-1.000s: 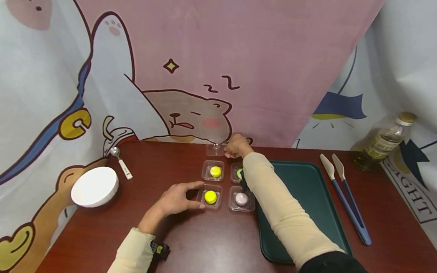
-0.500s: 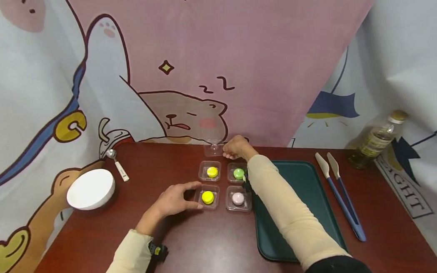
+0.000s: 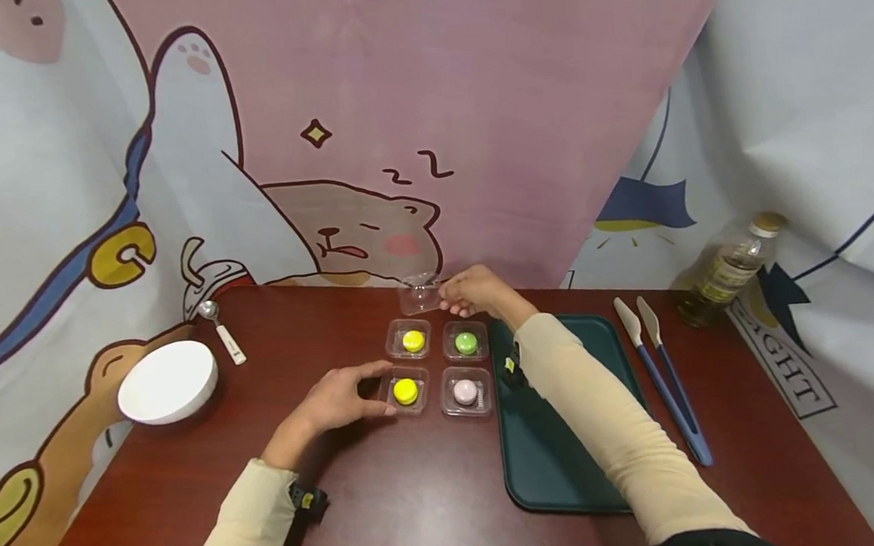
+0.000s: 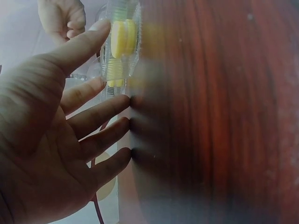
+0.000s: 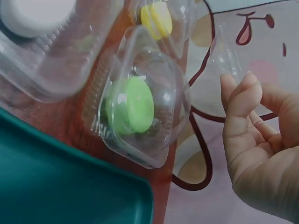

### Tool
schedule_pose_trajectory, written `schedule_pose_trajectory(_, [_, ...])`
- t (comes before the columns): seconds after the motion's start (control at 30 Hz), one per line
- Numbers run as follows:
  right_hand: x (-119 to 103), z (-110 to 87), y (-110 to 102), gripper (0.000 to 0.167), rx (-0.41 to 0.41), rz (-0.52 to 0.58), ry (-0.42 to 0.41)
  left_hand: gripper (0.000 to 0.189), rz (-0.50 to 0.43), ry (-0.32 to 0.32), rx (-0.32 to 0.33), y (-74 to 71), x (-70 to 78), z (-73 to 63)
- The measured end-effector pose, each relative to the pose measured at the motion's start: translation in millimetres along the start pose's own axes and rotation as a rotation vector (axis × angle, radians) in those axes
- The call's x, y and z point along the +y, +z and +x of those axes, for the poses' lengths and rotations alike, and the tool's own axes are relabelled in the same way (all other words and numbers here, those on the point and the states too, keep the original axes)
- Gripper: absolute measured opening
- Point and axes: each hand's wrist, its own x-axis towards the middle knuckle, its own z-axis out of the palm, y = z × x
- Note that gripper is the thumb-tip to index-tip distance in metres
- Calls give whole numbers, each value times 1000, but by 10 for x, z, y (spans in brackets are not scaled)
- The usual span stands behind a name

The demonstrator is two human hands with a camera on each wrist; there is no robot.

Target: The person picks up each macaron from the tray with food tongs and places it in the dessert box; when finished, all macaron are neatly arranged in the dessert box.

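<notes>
My right hand [image 3: 474, 292] pinches the edge of a thin clear plastic piece [image 3: 417, 296] near the back of the table, thumb against forefinger. Close to that hand sits a clear plastic box with a green macaron [image 3: 466, 343], under a domed cover in the right wrist view. My left hand [image 3: 342, 398] touches the left side of a clear box holding a yellow macaron [image 3: 406, 391]. Its fingers are spread and fairly straight, and the others reach the tabletop in the left wrist view. Two more boxes hold a yellow macaron [image 3: 414, 341] and a pale pink macaron [image 3: 464, 391].
A dark green tray [image 3: 538, 459] lies right of the boxes, partly under my right forearm. Blue-handled tongs [image 3: 673, 392] and an oil bottle [image 3: 733, 271] are farther right. At left are a white bowl [image 3: 167, 381] and a small scoop [image 3: 223, 333]. A printed cloth hangs behind.
My right hand has shifted slightly to the right with the clear plastic piece, and its forearm has uncovered the green macaron's box. My left hand stays by the near yellow macaron's box.
</notes>
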Motion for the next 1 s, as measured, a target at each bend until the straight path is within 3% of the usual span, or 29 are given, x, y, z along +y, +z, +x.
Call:
schedule_pose_trajectory(0.63, [129, -575, 55, 29, 7, 119, -82, 76, -6, 11, 5, 9, -13, -23])
schedule_pose_trajectory(1.0, [213, -721, 180, 29, 0, 151, -103, 79, -18, 14, 6, 23, 30, -53])
